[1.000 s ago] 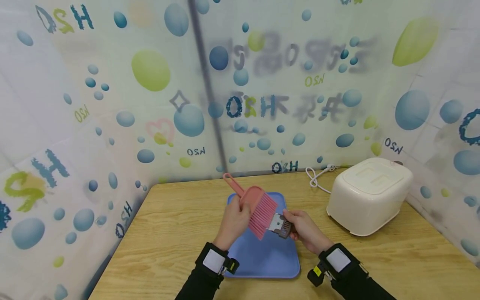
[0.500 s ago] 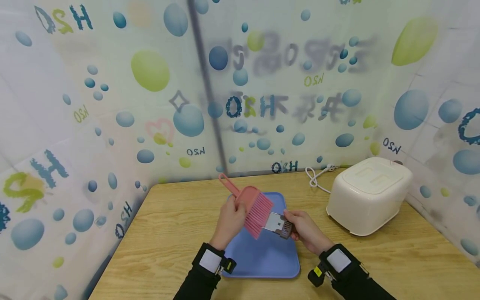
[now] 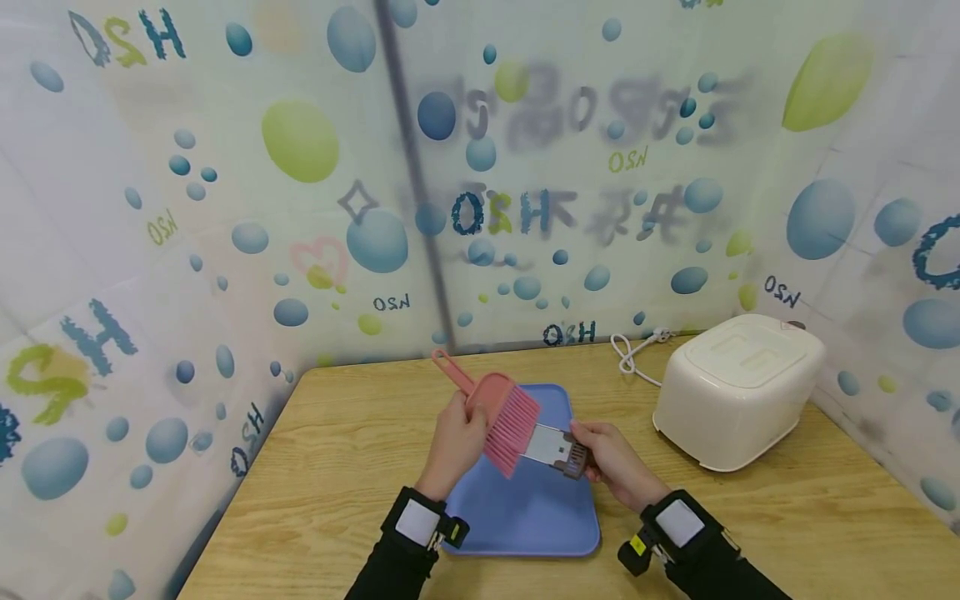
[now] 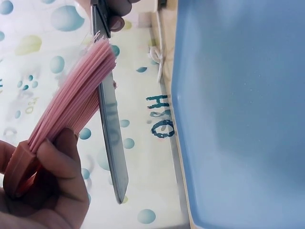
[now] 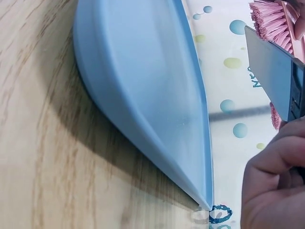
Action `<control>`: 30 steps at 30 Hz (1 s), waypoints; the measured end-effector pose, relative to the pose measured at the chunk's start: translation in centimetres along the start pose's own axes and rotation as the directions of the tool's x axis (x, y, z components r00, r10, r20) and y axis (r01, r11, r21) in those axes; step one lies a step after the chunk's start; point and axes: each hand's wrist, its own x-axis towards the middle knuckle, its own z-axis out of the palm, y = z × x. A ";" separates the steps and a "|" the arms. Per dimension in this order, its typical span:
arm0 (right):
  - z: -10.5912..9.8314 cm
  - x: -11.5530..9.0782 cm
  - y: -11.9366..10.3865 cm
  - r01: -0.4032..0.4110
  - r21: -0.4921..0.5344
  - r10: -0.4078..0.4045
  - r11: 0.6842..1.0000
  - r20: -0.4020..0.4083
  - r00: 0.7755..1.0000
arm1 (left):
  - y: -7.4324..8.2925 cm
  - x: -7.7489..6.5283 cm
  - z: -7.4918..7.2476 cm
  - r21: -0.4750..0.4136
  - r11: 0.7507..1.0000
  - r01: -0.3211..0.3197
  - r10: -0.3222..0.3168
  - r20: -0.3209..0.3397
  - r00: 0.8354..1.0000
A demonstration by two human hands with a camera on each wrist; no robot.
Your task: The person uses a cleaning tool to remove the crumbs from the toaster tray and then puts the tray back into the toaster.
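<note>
My left hand (image 3: 455, 437) grips a pink hand brush (image 3: 512, 425) by its head, with the handle pointing up and away to the left. Between the thumb and fingers of my right hand (image 3: 618, 462) is the dark slotted end of a flat metal plate (image 3: 546, 446). The bristles lie across the plate and hide its far end in the head view. From the left wrist, the bristles (image 4: 71, 90) meet the plate (image 4: 112, 138) near its upper part. The right wrist view has the plate (image 5: 271, 71) tilted in the air, bristles at its upper edge. Both things are above a blue tray (image 3: 525, 525).
At the back right of the wooden table (image 3: 352, 467) stands a cream-white appliance (image 3: 738, 408) like a toaster. Its white cord (image 3: 630, 362) lies coiled at the back edge. A patterned curtain (image 3: 525, 250) closes off the back and sides.
My left hand and the brush have shifted left along the plate, so more of its metal surface shows. The right hand has stayed almost still.
</note>
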 end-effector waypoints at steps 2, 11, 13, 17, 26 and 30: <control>0.0 0.0 0.0 -0.001 0.002 0.001 1.000 0.002 1.000 | 0.0 0.0 0.0 0.002 1.000 0.002 -0.002 -0.002 1.000; 0.0 0.0 0.1 -0.002 0.011 0.002 1.000 -0.002 1.000 | -0.3 0.0 -0.3 0.014 1.000 0.016 -0.016 -0.017 1.000; -0.1 0.0 0.1 -0.004 0.010 0.005 1.000 -0.004 1.000 | -0.3 0.0 -0.4 0.018 1.000 0.018 -0.018 -0.021 1.000; -0.1 0.0 0.1 -0.006 0.004 0.006 1.000 -0.004 1.000 | -0.3 -0.1 -0.6 0.018 1.000 0.021 -0.021 -0.025 0.999; -0.1 -0.1 -0.1 -0.006 -0.001 0.006 1.000 -0.010 1.000 | -0.4 0.2 -1.2 0.024 1.000 0.014 -0.013 -0.032 0.999; -0.1 -0.1 -0.2 -0.006 -0.001 0.006 1.000 -0.018 1.000 | -0.3 0.2 -1.4 0.025 1.000 0.019 -0.018 -0.035 0.999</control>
